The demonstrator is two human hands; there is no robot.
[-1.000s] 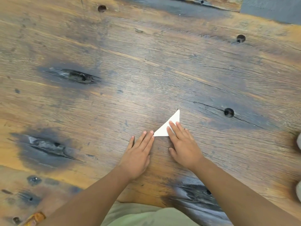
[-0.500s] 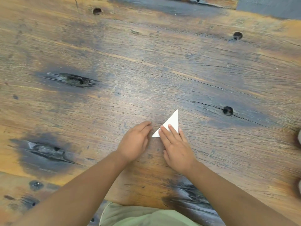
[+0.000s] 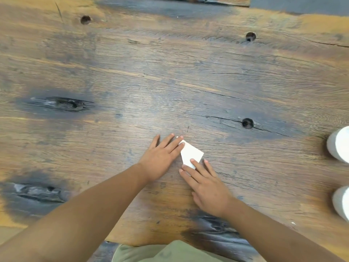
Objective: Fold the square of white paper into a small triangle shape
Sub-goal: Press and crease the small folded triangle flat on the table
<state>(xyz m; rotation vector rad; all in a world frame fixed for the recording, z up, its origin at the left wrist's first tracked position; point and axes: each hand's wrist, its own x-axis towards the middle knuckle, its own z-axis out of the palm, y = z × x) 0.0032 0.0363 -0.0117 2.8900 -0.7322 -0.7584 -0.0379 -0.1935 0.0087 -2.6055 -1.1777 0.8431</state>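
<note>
The folded white paper point(image 3: 191, 153) lies flat on the wooden table point(image 3: 170, 82), between my two hands. My left hand point(image 3: 162, 156) lies flat, fingers spread, with its fingertips pressing on the paper's upper left corner. My right hand point(image 3: 205, 184) is flat too, its fingertips resting on the paper's lower edge. The hands hide parts of the paper, so only a four-sided patch of it shows.
Two white cylindrical objects stand at the right edge of the view, one point(image 3: 340, 144) above the other point(image 3: 342, 201). The table has dark knots and small round holes point(image 3: 247, 123). My olive-green clothing point(image 3: 170, 252) shows at the bottom.
The paper has turned and both hands have shifted on it. My left hand moved from beside the paper onto its upper corner. My right hand slid to its lower edge.
</note>
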